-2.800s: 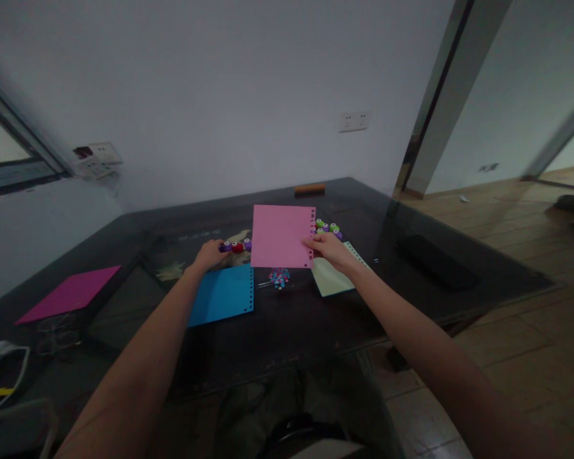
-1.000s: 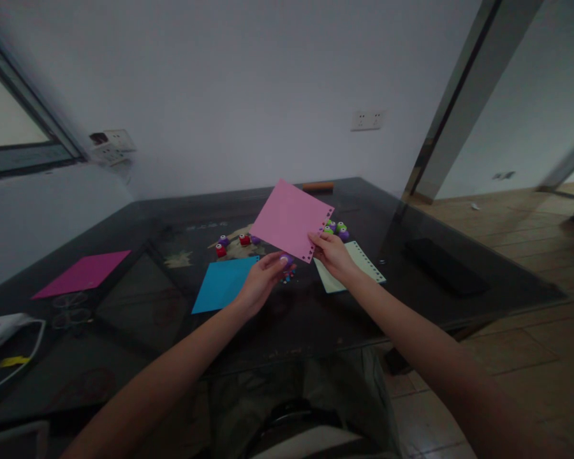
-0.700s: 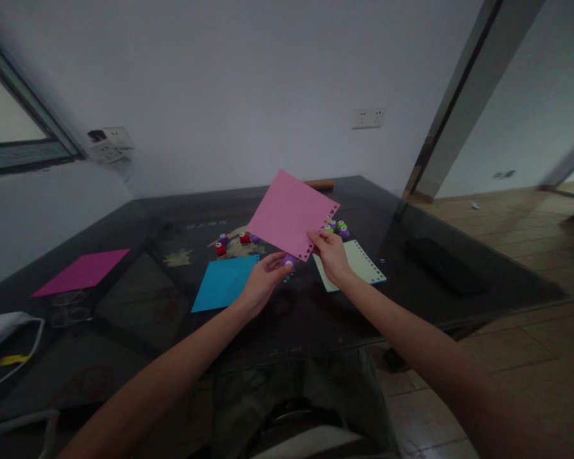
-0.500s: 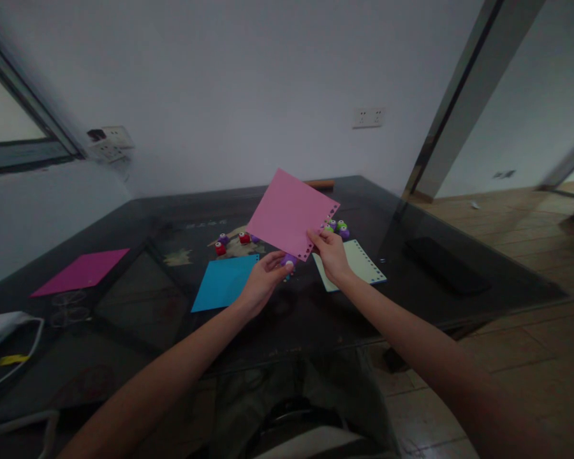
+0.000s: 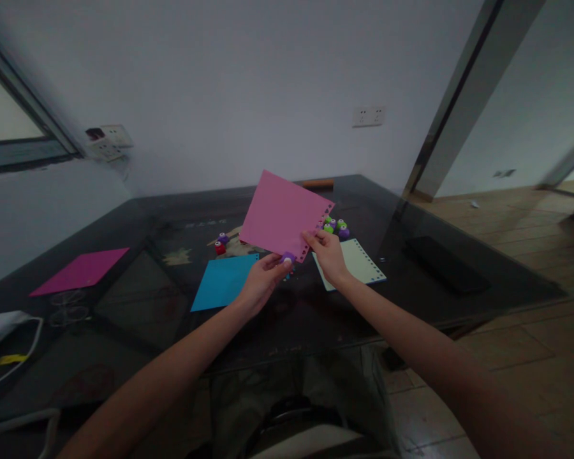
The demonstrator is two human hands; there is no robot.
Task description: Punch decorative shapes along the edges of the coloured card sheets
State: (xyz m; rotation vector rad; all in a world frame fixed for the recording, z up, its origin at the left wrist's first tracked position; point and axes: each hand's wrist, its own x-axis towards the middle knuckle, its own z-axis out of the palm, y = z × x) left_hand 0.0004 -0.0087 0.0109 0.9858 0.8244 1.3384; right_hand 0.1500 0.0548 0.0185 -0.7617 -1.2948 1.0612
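Pink sheet (image 5: 286,213), edge in right grip (image 5: 329,256)

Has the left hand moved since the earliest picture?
Yes. Judged against the blue rectangular paper sheet, the left hand has moved rightward and nearer, from beyond the sheet's far edge to its right edge.

2 bare forearms (image 5: 167,373), dark greenish trousers (image 5: 242,392), pale cloth (image 5: 310,441) at the waist
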